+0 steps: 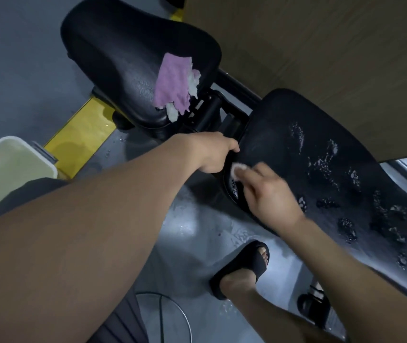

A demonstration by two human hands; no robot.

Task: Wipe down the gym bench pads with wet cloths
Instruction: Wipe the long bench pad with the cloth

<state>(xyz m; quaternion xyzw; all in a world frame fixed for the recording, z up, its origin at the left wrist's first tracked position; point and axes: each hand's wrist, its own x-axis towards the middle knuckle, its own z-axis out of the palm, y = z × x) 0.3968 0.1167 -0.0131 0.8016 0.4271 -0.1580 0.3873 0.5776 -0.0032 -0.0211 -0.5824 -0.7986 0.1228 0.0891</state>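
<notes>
Now the left hand [212, 154] grips the narrow end of the back pad [284, 134]; the right hand [269, 194] pinches a white cloth [237, 168] against its edge, mid-wipe; next, likely a sweep across the suds [323, 164].

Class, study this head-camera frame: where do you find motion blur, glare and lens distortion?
Head view: motion blur smears the right hand and its white cloth, while the left hand gripping the near pad is sharp; head view again: light glints off the wet floor and the pad's suds; head view: the wide lens swells the left forearm.
</notes>
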